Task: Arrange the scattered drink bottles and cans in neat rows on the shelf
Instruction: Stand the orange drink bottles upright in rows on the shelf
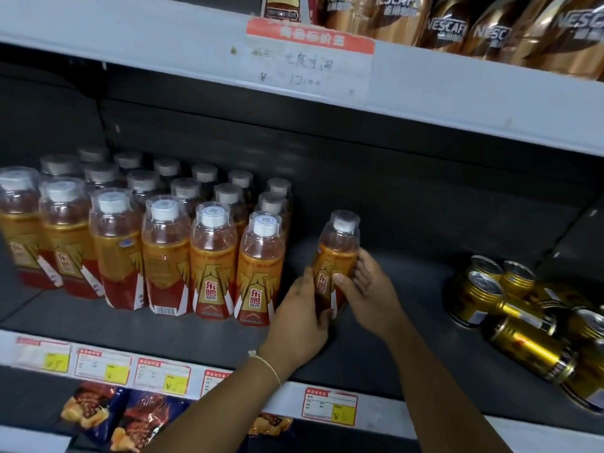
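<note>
Both hands, left [299,317] and right [367,289], grip one upright bottle [338,253] (beside the rows [157,230]) on the shelf [392,361].

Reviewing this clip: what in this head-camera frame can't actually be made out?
- Base of the held bottle: covered by the left hand and right hand, so whether it rests on the shelf is unclear.
- Rear rows of bottles: only caps show, front bottles hide them.
- Gold cans: pile cut off by the right edge, count unknown.
- Price tags: print too small and blurred.
</note>
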{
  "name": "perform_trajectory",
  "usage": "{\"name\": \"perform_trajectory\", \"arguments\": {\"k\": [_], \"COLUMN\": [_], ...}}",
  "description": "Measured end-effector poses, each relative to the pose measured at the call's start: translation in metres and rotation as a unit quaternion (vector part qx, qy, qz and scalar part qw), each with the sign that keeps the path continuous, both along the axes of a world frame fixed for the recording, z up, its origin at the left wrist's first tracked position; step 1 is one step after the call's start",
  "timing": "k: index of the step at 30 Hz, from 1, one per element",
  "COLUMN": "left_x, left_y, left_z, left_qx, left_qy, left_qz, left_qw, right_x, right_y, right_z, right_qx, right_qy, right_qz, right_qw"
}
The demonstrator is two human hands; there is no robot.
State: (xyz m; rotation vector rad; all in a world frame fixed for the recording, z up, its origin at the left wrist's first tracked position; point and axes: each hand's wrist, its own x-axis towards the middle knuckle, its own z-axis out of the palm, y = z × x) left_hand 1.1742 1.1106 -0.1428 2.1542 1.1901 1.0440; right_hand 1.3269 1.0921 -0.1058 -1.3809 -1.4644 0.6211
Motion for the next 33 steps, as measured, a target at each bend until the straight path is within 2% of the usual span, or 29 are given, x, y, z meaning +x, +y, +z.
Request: {"name": "perform_trajectory", "arguments": {"k": [4,6,11,16,21,33], "left_x": [0.003,0.002,-0.001,0.002,0.003,-0.003], "left_y": [-0.006,-0.006,-0.006,-0.004,-0.003,-0.003], "left_z": [0.002,0.002,0.001,0.0,-0.001,0.001], "left_qx": [0.015,0.014,0.008,0.006,-0.011,-0.009], "left_qy": [0.004,0.002,0.01,0.01,0.01,-0.051], "left_qz": [-0.006,-0.005,-0.008,-0.001,0.011,0.014], "left_qw": [1.0,1.0,1.0,1.0,1.0,0.999], "right_x": [0.006,0.006,0.006,-0.002,-0.011,-0.023], "right_y": [0.003,0.001,-0.007,0.004,0.024,0.075], "right_z": [0.005,0.006,-0.001,-0.013,-0.022,-0.027], "right_qx": [-0.015,-0.025,-0.063,-0.051,-0.036,-0.045], "right_qy": [-0.129,-0.158,-0.115,-0.054,-0.053,-0.066], "right_qz": [-0.043,-0.059,-0.04,-0.068,-0.074,-0.085], "right_qw": [0.991,0.985,0.991,0.995,0.995,0.993]}}
